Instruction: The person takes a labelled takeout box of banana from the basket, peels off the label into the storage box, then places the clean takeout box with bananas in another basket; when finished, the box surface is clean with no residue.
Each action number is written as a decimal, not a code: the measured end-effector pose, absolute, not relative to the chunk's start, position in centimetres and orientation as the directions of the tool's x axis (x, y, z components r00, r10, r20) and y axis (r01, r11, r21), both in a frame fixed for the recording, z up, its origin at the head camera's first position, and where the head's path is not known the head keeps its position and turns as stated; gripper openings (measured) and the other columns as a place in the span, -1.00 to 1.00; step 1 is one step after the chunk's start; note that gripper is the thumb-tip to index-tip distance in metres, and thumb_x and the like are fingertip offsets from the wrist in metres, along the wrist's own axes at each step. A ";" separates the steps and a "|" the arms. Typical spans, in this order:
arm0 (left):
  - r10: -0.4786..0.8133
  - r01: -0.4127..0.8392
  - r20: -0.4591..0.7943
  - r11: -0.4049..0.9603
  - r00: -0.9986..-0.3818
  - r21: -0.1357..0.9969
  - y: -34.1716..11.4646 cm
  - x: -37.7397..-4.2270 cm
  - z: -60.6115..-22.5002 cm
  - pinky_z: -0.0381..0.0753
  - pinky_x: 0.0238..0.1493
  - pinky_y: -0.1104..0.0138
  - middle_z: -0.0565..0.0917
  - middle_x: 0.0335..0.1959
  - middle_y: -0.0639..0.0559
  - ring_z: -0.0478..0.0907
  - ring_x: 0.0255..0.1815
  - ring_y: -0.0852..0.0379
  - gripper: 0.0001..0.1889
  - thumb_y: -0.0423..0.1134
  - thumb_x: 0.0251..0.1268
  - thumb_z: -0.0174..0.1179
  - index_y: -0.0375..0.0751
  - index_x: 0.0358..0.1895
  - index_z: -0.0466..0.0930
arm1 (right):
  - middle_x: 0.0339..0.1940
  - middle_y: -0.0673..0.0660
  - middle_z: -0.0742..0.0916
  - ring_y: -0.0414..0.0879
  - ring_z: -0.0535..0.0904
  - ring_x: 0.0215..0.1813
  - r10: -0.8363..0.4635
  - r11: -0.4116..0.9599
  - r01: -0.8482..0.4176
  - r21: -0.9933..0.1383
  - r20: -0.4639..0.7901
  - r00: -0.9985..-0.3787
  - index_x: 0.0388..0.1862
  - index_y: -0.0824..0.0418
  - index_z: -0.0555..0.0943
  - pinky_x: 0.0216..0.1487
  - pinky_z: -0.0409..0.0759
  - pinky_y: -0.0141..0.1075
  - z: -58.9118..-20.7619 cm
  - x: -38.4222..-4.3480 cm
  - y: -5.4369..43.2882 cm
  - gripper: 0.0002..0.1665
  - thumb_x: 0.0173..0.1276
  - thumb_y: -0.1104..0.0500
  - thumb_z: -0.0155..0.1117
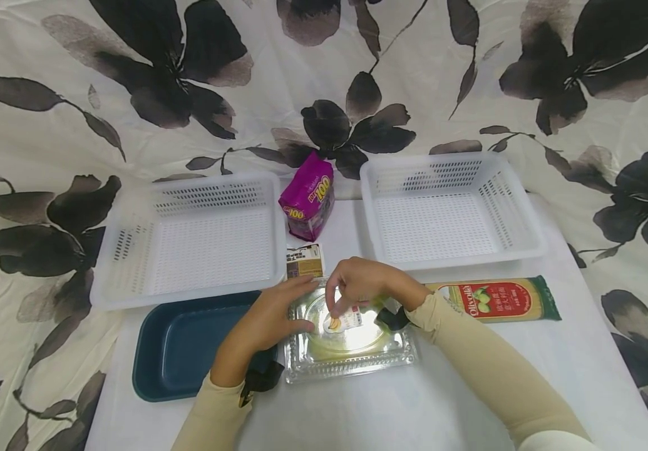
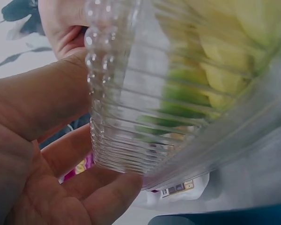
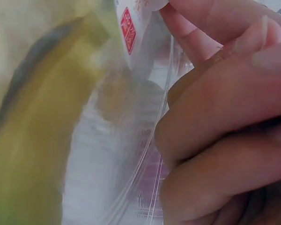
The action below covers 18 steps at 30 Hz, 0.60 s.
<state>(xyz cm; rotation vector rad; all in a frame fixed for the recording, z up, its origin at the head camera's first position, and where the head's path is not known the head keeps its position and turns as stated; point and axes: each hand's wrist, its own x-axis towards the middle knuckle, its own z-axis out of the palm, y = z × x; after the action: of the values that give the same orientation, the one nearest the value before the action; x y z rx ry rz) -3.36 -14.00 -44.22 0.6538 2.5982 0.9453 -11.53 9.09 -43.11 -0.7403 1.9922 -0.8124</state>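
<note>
A clear plastic clamshell box (image 1: 352, 366) with bananas (image 3: 42, 154) inside lies in front of me on the table. My left hand (image 1: 270, 316) grips its left edge, thumb on the lid side and fingers curled round the ribbed wall, as the left wrist view shows. Over the lid, my right hand (image 1: 360, 282) has its fingers curled and pinches the edge of a white label (image 1: 349, 321) with a banana picture. A red mark on that label (image 3: 131, 28) shows close to the fingertips in the right wrist view.
Two white perforated baskets (image 1: 250, 289) (image 1: 459, 258) stand at the back. Between them is a purple packet (image 1: 308, 197), with a small brown-and-white pack (image 1: 304, 260) nearer. A dark blue tub (image 1: 183, 351) sits left; a spaghetti bag (image 1: 498, 299) lies right.
</note>
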 end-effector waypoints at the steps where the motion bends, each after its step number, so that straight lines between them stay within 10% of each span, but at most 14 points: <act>1: 0.511 0.313 -0.121 0.679 -0.851 0.664 -14.0 -3.3 -44.2 0.37 0.46 -0.18 0.40 0.52 -0.17 0.31 0.55 -0.23 -0.18 -0.12 0.11 0.53 -0.16 0.47 0.43 | -0.65 0.38 0.69 -0.16 0.47 -0.75 -0.743 0.615 -0.197 -0.764 -0.477 -0.470 -0.41 -0.10 0.80 -0.65 0.44 -0.42 -43.1 -11.5 9.1 -0.93 0.19 0.08 0.58; 18: 0.521 0.294 -0.157 0.678 -0.839 0.674 -14.0 -3.6 -44.4 0.36 0.47 -0.19 0.37 0.55 -0.15 0.28 0.57 -0.22 -0.19 -0.14 0.12 0.53 -0.14 0.48 0.42 | -0.87 0.00 0.47 -0.26 0.28 -0.83 -0.786 0.559 -0.116 -0.821 -0.481 -0.387 -0.33 0.11 0.80 -0.73 0.27 -0.44 -43.4 -12.3 9.3 -0.95 0.24 0.16 0.51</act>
<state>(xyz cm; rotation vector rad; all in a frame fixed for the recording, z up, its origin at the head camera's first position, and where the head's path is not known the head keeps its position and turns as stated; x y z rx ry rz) -3.63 -14.05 -44.36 0.6428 2.5556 0.9421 -12.25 9.31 -43.42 -0.7382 1.8438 -0.8856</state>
